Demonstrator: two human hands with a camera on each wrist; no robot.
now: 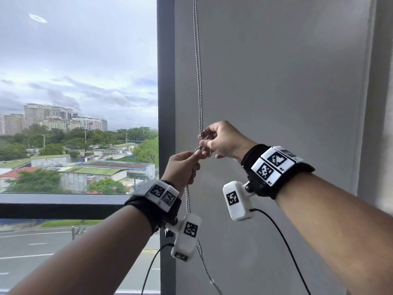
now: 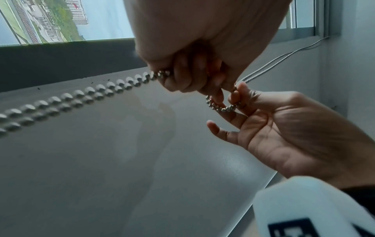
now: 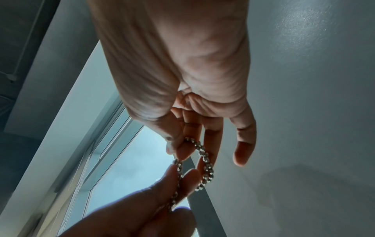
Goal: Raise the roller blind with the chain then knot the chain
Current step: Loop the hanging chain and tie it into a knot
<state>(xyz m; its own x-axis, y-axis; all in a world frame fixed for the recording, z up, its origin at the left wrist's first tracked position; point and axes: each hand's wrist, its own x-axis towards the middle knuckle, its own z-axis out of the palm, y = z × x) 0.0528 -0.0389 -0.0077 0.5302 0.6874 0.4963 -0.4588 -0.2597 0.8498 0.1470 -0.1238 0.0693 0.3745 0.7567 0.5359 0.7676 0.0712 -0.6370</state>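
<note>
Grey wall (image 1: pixel 287 81) beside window (image 1: pixel 78 92): doubled silver ball chain (image 1: pixel 198 67), small loop pinched by left hand (image 1: pixel 182 169) and right hand (image 1: pixel 223 140).

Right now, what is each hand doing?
Left hand: pinching the chain.
Right hand: pinching a small loop of the chain.

No readable words, brands or numbers anywhere; the only markings are black-and-white square tag patterns, not text; they sit on the white blocks of the left wristband (image 1: pixel 163 195) and the right wristband (image 1: pixel 274 165); one more on each white camera housing, left (image 1: pixel 187 237) and right (image 1: pixel 236 201); tiny dark characters at the corners of the right wristband's blocks, too small to read; part of a black tag on the white housing in the left wrist view (image 2: pixel 316 211), unreadable
</note>
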